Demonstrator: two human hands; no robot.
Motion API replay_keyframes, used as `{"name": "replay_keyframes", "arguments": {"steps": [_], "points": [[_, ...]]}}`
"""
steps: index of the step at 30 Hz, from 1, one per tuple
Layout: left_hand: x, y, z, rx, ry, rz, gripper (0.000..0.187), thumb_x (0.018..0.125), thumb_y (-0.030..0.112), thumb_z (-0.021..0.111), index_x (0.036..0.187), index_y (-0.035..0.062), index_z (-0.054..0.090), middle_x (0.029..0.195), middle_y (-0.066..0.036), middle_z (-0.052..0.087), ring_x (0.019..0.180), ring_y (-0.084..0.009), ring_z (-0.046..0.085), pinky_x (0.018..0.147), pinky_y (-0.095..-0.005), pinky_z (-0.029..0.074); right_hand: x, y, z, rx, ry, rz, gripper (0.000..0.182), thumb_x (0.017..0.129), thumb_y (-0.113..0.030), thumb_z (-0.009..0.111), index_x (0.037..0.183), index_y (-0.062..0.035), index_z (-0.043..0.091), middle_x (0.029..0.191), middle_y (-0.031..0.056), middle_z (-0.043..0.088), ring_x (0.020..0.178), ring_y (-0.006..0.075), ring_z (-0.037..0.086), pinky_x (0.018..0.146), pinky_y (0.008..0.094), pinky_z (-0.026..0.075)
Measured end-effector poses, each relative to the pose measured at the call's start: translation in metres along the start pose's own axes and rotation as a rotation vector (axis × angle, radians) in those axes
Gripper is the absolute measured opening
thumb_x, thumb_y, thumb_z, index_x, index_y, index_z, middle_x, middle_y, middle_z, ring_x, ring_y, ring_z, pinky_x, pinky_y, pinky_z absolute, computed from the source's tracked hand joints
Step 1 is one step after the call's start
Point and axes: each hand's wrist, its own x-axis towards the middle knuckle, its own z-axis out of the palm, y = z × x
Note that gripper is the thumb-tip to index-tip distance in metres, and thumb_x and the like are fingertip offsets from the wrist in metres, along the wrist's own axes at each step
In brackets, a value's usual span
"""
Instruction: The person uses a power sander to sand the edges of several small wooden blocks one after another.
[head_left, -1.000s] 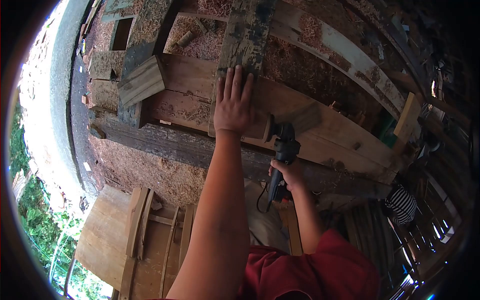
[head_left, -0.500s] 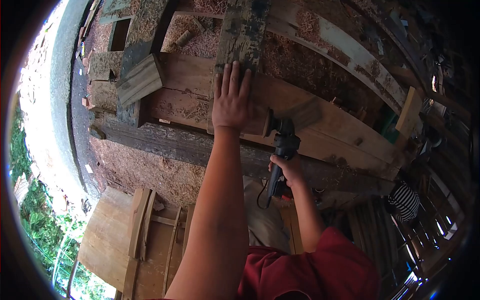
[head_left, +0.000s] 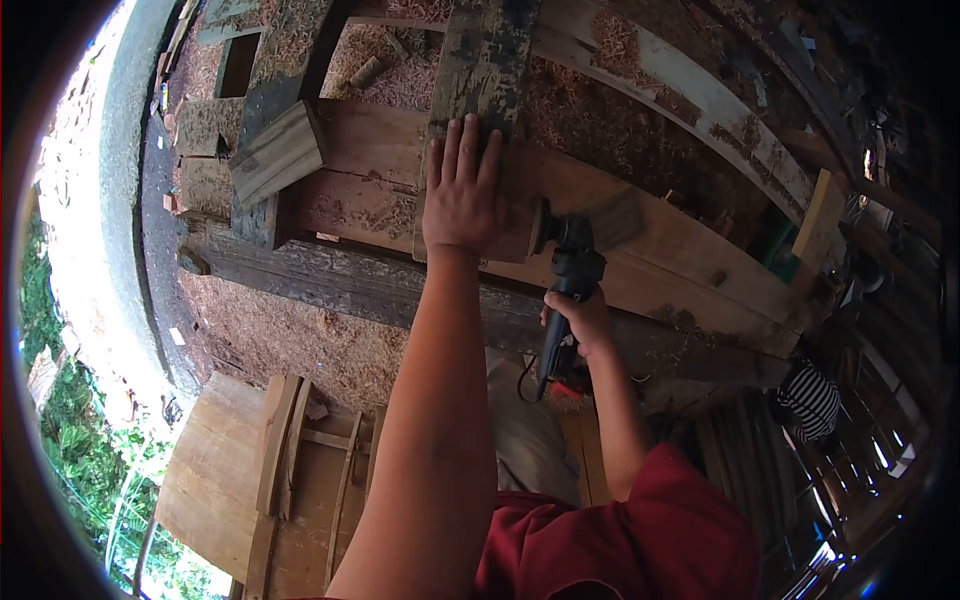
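Note:
My left hand (head_left: 462,195) lies flat, fingers stretched out, pressing on a short wooden piece (head_left: 515,235) on the bench. Its fingertips reach onto a dark, worn plank (head_left: 483,70) that runs away from me. Wrapped round the body of a black angle grinder (head_left: 572,268) is my right hand (head_left: 588,322). The grinder's round disc (head_left: 540,226) stands on edge, right at the end of the wooden piece beside my left hand. A cord loops from the grinder's rear end.
Wide boards (head_left: 690,240) stretch right across the bench. A loose wood block (head_left: 278,155) rests at the left. Shavings (head_left: 290,335) cover the ground before the bench. Planks and a plywood sheet (head_left: 215,460) lie lower left. Striped cloth (head_left: 808,400) shows at the right.
My right hand and the grinder have shifted slightly to the right and away from me, and the disc's face is turned a little more into view. My left hand stays in place.

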Motion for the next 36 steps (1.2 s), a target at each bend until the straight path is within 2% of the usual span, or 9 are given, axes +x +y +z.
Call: {"name": "replay_keyframes", "arguments": {"steps": [4,16,22,36], "points": [[0.0,-0.001,0.0,0.011,-0.001,0.002,0.072,0.099,0.03,0.055,0.168,0.0156,0.044,0.177,-0.02,0.035,0.166,-0.0414,0.029,0.135,-0.0607,0.022,0.004,0.001,-0.001,0.005,0.013,0.008,0.033,0.085,-0.004,0.085,0.108,-0.0015,0.061,0.086,0.0099,0.07,0.068,0.0223,0.073,0.062,0.0403,0.063],[0.0,0.0,0.001,0.025,-0.002,-0.001,0.071,0.098,0.028,0.056,0.167,0.0158,0.044,0.177,-0.019,0.035,0.166,-0.0411,0.029,0.136,-0.0582,0.022,-0.027,0.027,-0.001,0.023,0.037,0.046,0.041,0.085,-0.005,0.085,0.116,-0.0016,0.058,0.087,0.0101,0.072,0.069,0.022,0.074,0.064,0.04,0.062],[0.0,0.0,0.002,0.027,0.003,0.01,0.069,0.1,0.028,0.055,0.167,0.0156,0.045,0.177,-0.019,0.035,0.166,-0.042,0.029,0.136,-0.0566,0.024,-0.034,0.04,-0.003,0.006,-0.003,0.056,0.038,0.087,-0.008,0.085,0.114,-0.0029,0.06,0.089,0.0093,0.072,0.07,0.021,0.074,0.063,0.0384,0.06],[0.0,0.001,-0.001,0.021,-0.025,-0.004,0.069,0.1,0.028,0.055,0.167,0.0135,0.044,0.177,-0.02,0.035,0.165,-0.0435,0.03,0.135,-0.0579,0.024,-0.005,0.005,0.001,0.028,0.03,0.029,0.036,0.085,-0.004,0.085,0.111,-0.001,0.06,0.086,0.01,0.071,0.069,0.0224,0.074,0.064,0.0407,0.063]]}}
